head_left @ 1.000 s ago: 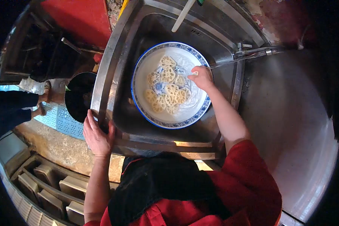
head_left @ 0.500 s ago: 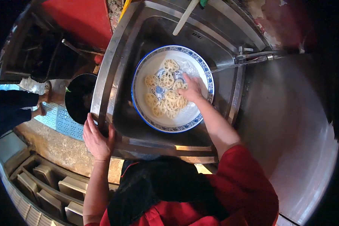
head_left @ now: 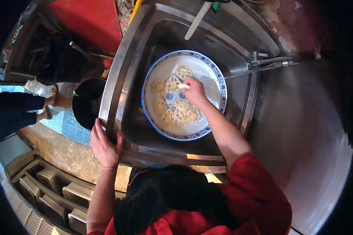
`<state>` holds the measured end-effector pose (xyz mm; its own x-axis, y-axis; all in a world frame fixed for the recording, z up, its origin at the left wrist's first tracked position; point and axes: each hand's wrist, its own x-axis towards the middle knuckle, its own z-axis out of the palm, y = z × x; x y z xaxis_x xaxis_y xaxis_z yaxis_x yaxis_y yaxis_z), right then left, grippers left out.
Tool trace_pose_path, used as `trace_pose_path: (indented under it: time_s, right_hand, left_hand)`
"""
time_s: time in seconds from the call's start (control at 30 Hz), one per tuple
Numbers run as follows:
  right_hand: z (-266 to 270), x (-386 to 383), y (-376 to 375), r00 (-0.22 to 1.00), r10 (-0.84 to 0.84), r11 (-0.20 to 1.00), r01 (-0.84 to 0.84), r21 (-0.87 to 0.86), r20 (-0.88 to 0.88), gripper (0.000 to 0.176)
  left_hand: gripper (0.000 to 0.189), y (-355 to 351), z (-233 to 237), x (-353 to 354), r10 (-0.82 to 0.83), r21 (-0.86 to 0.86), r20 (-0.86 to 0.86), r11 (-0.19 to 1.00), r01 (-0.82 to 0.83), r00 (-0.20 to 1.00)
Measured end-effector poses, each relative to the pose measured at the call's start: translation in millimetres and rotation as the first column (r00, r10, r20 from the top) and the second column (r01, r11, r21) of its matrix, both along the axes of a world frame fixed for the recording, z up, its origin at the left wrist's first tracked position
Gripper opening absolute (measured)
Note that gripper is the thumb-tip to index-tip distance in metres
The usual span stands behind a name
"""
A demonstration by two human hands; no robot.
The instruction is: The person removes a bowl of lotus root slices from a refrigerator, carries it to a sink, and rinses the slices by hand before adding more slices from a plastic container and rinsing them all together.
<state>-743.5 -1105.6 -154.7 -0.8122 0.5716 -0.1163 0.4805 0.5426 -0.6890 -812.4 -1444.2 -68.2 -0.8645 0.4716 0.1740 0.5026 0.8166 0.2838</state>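
Note:
A large white basin (head_left: pixel 214 122) with a blue patterned rim sits in the metal sink (head_left: pixel 137 133). Several lotus root slices (head_left: pixel 168 116) lie in the water in it. Over the basin's right half, my right hand (head_left: pixel 193 91) is closed in a pinch on a white slice (head_left: pixel 183 86), seen edge-on. My left hand (head_left: pixel 106 148) rests on the sink's lower left corner, its fingers apart and holding nothing. Water runs from the faucet (head_left: pixel 270 62) into the basin's right side.
A dark round pot (head_left: pixel 88 102) stands left of the sink. Another person's legs (head_left: pixel 19 107) are at the far left. Tan bins (head_left: pixel 53 209) fill the lower left. A white rod (head_left: pixel 198 21) reaches over the sink's back edge, and a metal counter (head_left: pixel 298 137) adjoins on the right.
My right hand has gone from spread among the slices to closed around one slice, a little higher. The whole view has shifted slightly. My left hand stays on the sink corner.

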Motion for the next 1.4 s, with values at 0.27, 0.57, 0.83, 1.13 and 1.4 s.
trace_pose_path:
  time_s: [0.27, 0.57, 0.83, 1.13, 1.4]
  right_hand:
    - [-3.6, -61.2, -70.8, 0.968, 0.144, 0.927, -0.204, 0.313, 0.206, 0.038]
    - [-20.6, -32.1, -49.6, 0.987, -0.026, 1.000, 0.024, 0.013, 0.161, 0.038]
    - [124.3, -80.4, -72.9, 0.953, 0.046, 0.487, -0.284, -0.826, -0.300, 0.032]
    - [134.4, -131.7, -272.8, 0.849, 0.142, 0.970, -0.222, -0.101, -0.509, 0.067]
    - [41.6, -28.5, -121.8, 0.945, 0.040, 0.991, 0.005, 0.137, -0.325, 0.028]
  left_hand:
    - [0.079, -0.6, -1.8, -1.9, 0.016, -0.002, 0.016, 1.000, -0.016, 1.000]
    - [0.079, 0.4, 6.7, -0.7, 0.036, -0.020, 0.047, 0.999, -0.035, 0.998]
    - [0.078, 0.9, 7.2, 1.3, 0.046, 0.005, 0.071, 0.999, -0.047, 0.996]
    - [0.062, -26.9, -31.5, -1.2, -0.011, -0.054, 0.040, 0.998, 0.014, 0.999]
    - [0.080, -1.0, 3.9, 0.7, 0.039, -0.023, 0.056, 0.999, -0.038, 0.998]
